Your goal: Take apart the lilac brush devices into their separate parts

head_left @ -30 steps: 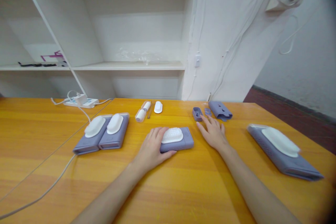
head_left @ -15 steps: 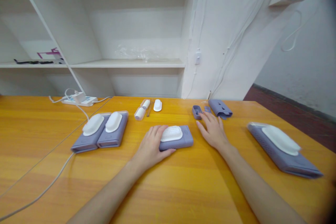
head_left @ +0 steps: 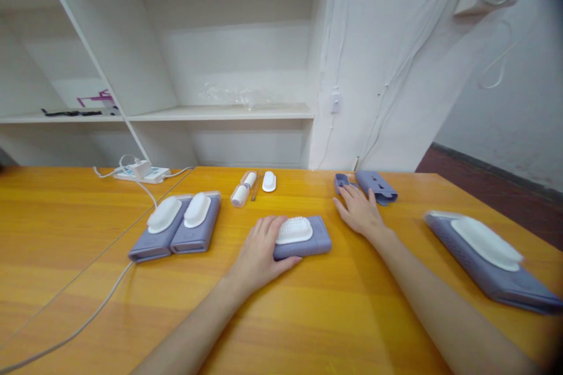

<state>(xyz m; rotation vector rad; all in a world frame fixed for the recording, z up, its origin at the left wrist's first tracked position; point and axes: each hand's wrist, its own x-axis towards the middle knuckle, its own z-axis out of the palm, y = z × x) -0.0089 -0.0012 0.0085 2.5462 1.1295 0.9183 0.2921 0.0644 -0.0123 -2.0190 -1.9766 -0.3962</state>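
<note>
My left hand (head_left: 257, 252) grips the left end of a flat purple case (head_left: 322, 239) lying on the table, thumb along its front side and fingers over the back. On top of that case sits a white oval bristled brush head (head_left: 297, 229). To the right, my right hand (head_left: 361, 211) reaches to the back with its fingers spread. Its fingertips are at a small purple open-topped part (head_left: 340, 180), partly hiding a flat piece beside it. Close behind that hand lies an empty-looking purple shell (head_left: 376, 184) with holes in its face.
Two purple cases with white brush heads (head_left: 197, 210) stand side by side at left; another case (head_left: 488, 258) lies at far right. White cylinders (head_left: 243, 188), a spring (head_left: 256, 186) and a loose white brush head (head_left: 269, 181) lie at the back. A power strip (head_left: 143, 173) trails cables leftward.
My right hand's fingertips have shifted slightly around the small purple parts, covering more of the flat piece. The left hand keeps its hold on the case. The whole view has shifted slightly.
</note>
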